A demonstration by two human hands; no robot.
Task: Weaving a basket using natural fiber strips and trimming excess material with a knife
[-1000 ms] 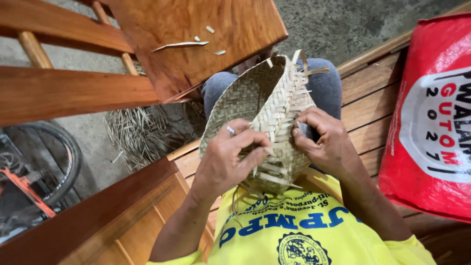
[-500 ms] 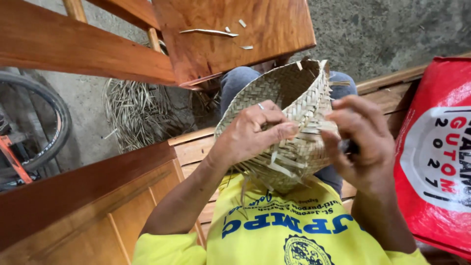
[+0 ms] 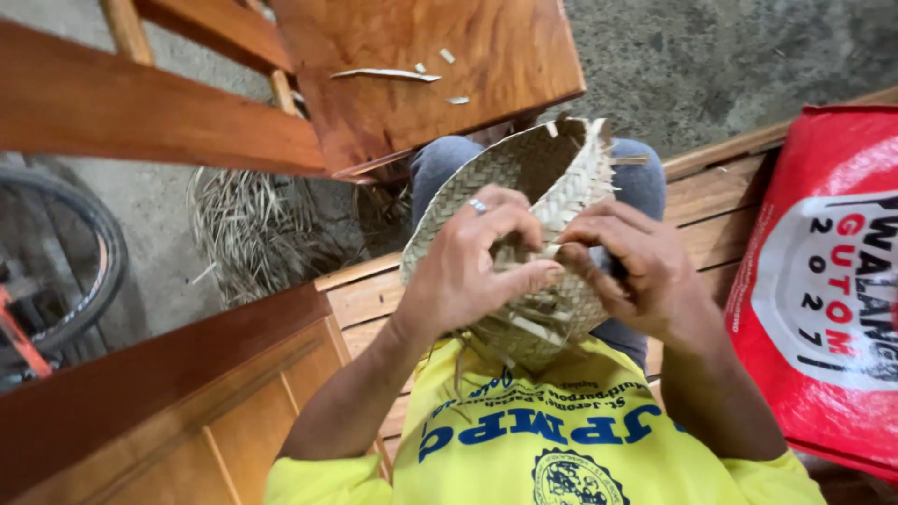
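Fingers (image 3: 524,276) of both hands pinch the woven basket's (image 3: 524,173) strips, basket held between them

Both hands grip a half-woven basket of pale flat palm strips (image 3: 533,187) held over the lap. The left hand (image 3: 468,266), a ring on one finger, pinches its side; the right hand (image 3: 631,266) pinches the edge opposite, fingertips nearly meeting.

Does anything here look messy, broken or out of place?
Only small litter. A few pale leaf scraps lie loose on the wooden table, and a heap of dry leaves sits on the ground under it. The woven basket in the left hand and right hand has loose strip ends at its rim, unfinished rather than damaged.
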